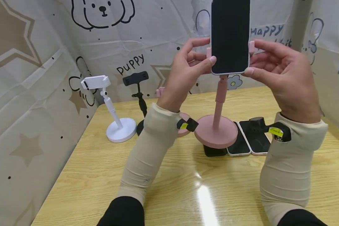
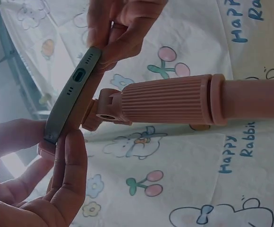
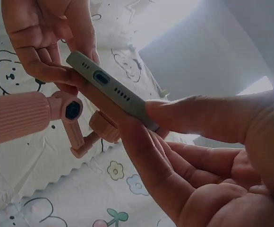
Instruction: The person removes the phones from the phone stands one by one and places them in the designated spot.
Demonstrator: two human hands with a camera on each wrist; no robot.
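A smartphone (image 1: 230, 37) with a dark screen stands upright at the clamp of a pink phone stand (image 1: 221, 91). My left hand (image 1: 186, 70) pinches its lower left edge, thumb in front and fingers at the side and behind. At the lower right edge my right hand (image 1: 291, 72) grips in a similar way, its index finger against a pink clamp arm (image 1: 251, 47). The phone's bottom edge (image 3: 99, 78), with its charging port, faces the right wrist view. Behind it, the stand's hinged neck (image 2: 109, 104) shows in the left wrist view. Most of the clamp is hidden.
Phones (image 1: 258, 138) lie side by side on the wooden table (image 1: 169, 188), partly overlapped by the pink round base. To the left are a white phone stand (image 1: 121, 130) and a black phone stand (image 1: 141, 102). Another pink stand (image 1: 160, 91) is mostly hidden behind my left arm.
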